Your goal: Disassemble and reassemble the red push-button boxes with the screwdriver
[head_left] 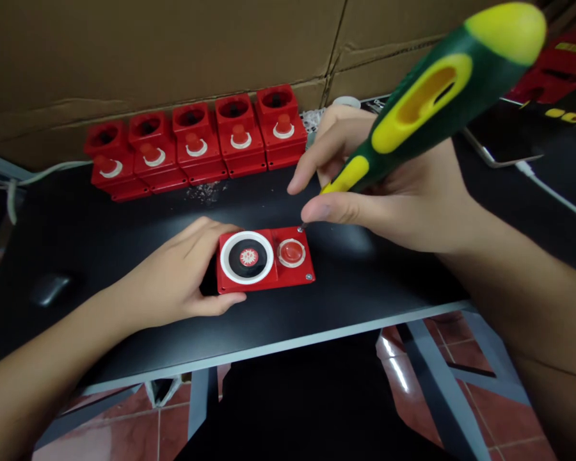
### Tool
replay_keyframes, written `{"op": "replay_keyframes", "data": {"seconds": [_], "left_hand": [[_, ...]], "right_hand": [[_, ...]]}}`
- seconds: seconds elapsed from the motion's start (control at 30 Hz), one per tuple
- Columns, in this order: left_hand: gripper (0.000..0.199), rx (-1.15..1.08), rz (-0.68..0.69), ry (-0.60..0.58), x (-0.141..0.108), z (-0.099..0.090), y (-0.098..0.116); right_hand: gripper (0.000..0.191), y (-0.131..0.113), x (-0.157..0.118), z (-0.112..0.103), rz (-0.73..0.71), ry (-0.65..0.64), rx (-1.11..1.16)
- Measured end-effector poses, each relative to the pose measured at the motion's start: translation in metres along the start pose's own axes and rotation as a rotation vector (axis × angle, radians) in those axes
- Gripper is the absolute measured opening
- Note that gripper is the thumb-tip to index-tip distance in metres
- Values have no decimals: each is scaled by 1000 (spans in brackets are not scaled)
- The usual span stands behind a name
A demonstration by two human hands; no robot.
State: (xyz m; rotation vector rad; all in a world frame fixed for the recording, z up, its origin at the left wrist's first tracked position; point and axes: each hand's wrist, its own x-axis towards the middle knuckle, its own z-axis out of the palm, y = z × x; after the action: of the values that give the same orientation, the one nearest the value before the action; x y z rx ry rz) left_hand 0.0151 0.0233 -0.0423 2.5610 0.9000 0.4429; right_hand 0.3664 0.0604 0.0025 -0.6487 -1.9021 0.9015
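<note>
On the black table lies a red box (281, 276) with a white-rimmed black dial (247, 257) and a round red button (291, 253). My left hand (187, 269) grips its left end, thumb along the near side and fingers on the far side. A green and yellow screwdriver (425, 105) is in my right hand (388, 186), its handle tilted up to the right. The screwdriver's tip meets a screw (300, 229) at the box's far right corner. Another screw (309, 277) sits in the near right corner.
Several red housings (196, 141) stand in a row at the back against cardboard (173, 57). Small shavings (206, 191) lie before them. A dark mouse-like object (51, 289) is at left; a phone (499, 134) with a white cable (557, 192) is at right.
</note>
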Motion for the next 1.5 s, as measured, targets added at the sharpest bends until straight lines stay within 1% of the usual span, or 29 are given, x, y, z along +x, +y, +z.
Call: {"op": "replay_keyframes", "data": {"seconds": [0.1, 0.2, 0.3, 0.33, 0.4, 0.47, 0.63, 0.67, 0.73, 0.8, 0.9, 1.0, 1.17, 1.27, 1.37, 1.43, 1.5], "left_hand": [[80, -5, -4, -9, -1, 1, -2], [79, -14, -7, -5, -2, 2, -3], [78, -15, 9, 11, -2, 2, -3], [78, -14, 13, 14, -2, 2, -3], [77, -13, 15, 15, -2, 2, -3], [77, -10, -1, 5, -2, 2, -3], [84, -18, -38, -12, -2, 4, -3], [85, -21, -43, -12, -2, 4, -3], [84, -21, -38, -9, -2, 4, -4], [82, -16, -11, 5, -1, 4, -3], [81, -9, 11, 6, 0, 4, -3], [82, -4, -14, -11, 0, 3, -3], [81, -8, -10, -2, -2, 4, -4], [80, -7, 0, 8, -1, 2, -2], [79, -5, -14, -17, 2, -2, 4], [78, -5, -29, -50, 5, -6, 7], [78, -7, -31, -66, 7, -9, 9]], "right_hand": [[45, 6, 1, -3, -16, 40, 36], [54, 8, 1, -6, 4, 68, 60], [64, 6, 1, -4, 39, 179, 87], [69, 5, 1, -3, 38, 194, 112], [73, 3, -1, -1, 41, 175, 150], [64, 0, -3, 0, 41, 132, 147], [26, -4, -5, -2, -40, 79, 131], [27, -3, -4, -2, -38, 70, 122], [37, -1, -1, -2, -21, 57, 93], [42, 3, 1, -1, -68, 77, 68], [47, 7, 3, 0, -152, 139, 65], [47, 8, 2, -2, -85, 166, 40], [55, 6, 0, -5, -23, 217, 67], [54, 4, 0, -5, 29, 228, 101], [54, 1, 0, -5, 22, 166, 128], [51, -3, -1, -3, 16, 142, 155], [43, -5, -2, 0, 36, 128, 171]]}}
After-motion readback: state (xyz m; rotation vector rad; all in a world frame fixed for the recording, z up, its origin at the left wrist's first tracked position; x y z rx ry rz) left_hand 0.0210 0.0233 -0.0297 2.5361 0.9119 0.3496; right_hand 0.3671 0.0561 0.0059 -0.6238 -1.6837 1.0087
